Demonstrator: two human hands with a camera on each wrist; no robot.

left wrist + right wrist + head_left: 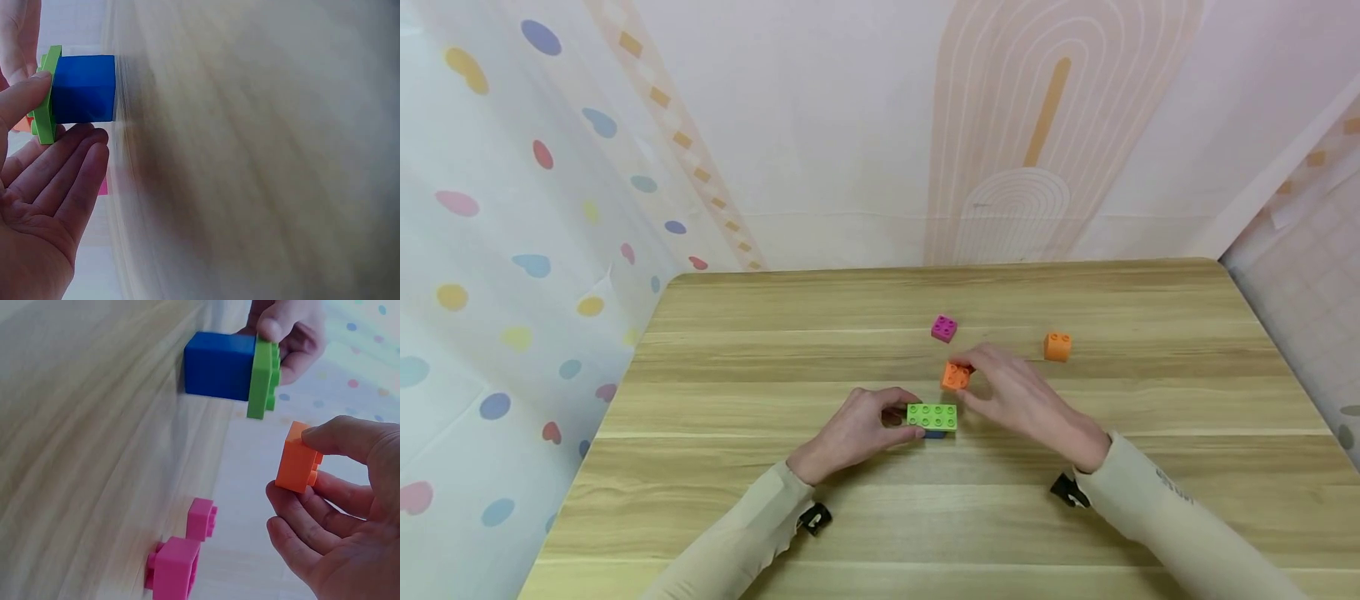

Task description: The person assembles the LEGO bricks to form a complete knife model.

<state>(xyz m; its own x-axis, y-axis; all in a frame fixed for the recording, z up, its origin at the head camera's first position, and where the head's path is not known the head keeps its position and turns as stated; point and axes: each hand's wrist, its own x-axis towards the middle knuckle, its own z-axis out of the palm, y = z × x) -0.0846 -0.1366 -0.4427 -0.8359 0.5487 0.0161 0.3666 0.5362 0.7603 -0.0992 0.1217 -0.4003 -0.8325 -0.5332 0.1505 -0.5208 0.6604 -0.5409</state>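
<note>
My left hand (859, 427) holds the left end of a lime-green eight-stud brick (932, 415), thumb on the near side and fingers on the far side. Beneath the green brick stands a blue block (219, 365), resting on the table. Just behind and to the right, my right hand (1011, 392) pinches a small orange brick (294, 459) between thumb and fingers. Its studs face up, and it is held above the table, apart from the green brick. In the right wrist view the orange brick's underside is level with the green one's studs or higher.
A small magenta brick (943, 328) lies on the wooden table (775, 350) behind the hands. Farther right sits another orange block (1057, 347). The right wrist view shows a larger pink block (177, 569), studs down. A patterned curtain (820, 133) hangs behind the table.
</note>
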